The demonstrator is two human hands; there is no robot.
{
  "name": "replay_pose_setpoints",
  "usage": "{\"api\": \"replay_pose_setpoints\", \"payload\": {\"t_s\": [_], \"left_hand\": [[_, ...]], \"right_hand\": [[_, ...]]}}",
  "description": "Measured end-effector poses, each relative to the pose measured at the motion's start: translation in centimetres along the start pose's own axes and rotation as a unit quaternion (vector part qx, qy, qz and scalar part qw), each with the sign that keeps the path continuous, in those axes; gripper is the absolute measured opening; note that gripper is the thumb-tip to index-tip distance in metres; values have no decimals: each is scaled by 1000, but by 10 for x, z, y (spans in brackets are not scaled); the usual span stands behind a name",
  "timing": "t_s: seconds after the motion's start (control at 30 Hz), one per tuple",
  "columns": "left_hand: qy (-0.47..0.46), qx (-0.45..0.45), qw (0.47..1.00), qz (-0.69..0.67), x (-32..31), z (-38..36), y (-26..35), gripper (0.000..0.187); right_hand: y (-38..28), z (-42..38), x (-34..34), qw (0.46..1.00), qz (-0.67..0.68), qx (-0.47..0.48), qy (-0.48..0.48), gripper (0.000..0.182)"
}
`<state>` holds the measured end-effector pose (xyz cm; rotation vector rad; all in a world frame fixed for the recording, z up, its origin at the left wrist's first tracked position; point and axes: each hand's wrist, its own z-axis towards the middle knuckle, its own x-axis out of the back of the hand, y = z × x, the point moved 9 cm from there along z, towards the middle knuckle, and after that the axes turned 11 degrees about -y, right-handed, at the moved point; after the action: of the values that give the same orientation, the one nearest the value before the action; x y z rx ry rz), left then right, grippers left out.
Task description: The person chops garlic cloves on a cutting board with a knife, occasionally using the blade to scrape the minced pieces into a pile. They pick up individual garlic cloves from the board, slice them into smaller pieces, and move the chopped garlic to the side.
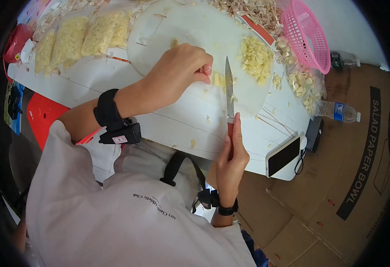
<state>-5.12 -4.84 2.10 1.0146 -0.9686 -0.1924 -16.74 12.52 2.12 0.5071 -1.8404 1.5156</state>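
My right hand point(232, 162) grips the handle of a knife point(229, 89), whose blade points away from me over the round white board point(181, 26). Just left of the blade, my left hand point(188, 66) is held above the board with its fingers curled together; what they hold, if anything, is hidden. Small cut pale yellow pieces point(219, 80) lie between that hand and the knife. To the right of the blade, a heap of sliced pieces point(256, 60) rests on the board.
Bags of sliced pieces point(72, 40) stand at the back left. A pink basket point(308, 38), a bag of whole cloves point(302, 84) and a bottle point(339, 111) are at the right. A phone point(284, 156) lies near the table's front right edge.
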Motion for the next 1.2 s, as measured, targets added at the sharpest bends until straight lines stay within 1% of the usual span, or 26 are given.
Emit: {"api": "replay_pose_setpoints", "payload": {"t_s": [0.23, 0.5, 0.63, 0.7, 0.77, 0.87, 0.9, 0.93, 1.0, 1.03, 1.07, 1.13, 1.2], "left_hand": [[0, -9, 1000, -7, 1, -1, 2, 16], [-8, 13, 1000, -5, 1, 1, 1, 15], [0, 4, 1000, 0, 2, 0, 2, 15], [-2, 15, 1000, -10, 1, 0, 0, 15], [1, 8, 1000, -20, 1, 1, 0, 15], [3, -1, 1000, -22, 1, -1, 1, 15], [2, -8, 1000, -16, 1, -1, 1, 15], [-1, -7, 1000, -13, 1, -1, 1, 15], [7, -16, 1000, -11, 2, -2, 2, 15], [6, -17, 1000, -10, 1, -1, 2, 15], [7, -21, 1000, -1, 2, 0, 2, 15], [5, -27, 1000, 12, 1, -1, 2, 16], [11, -20, 1000, -12, 0, 0, -2, 17]], "right_hand": [[-1, 0, -1, 1000, -22, 16, 6, 57], [0, 1, -4, 999, -44, 21, 4, 59], [-5, 4, -5, 997, -75, 14, 9, 61], [-6, 5, -6, 997, -82, 9, 10, 60], [-7, 5, -7, 992, -124, 8, 1, 59], [-5, 6, -3, 997, -79, 9, 5, 57], [-5, 6, 0, 997, -50, 41, 29, 55], [-3, 6, 1, 998, -46, 40, 30, 55], [5, 4, 4, 999, 15, 22, 28, 53], [3, 3, 3, 998, 7, 49, 39, 52], [2, 2, 5, 998, 9, 49, 41, 52], [1, 0, 0, 999, -5, 39, 12, 52], [0, 1, 0, 999, -9, 48, 15, 53]]}}
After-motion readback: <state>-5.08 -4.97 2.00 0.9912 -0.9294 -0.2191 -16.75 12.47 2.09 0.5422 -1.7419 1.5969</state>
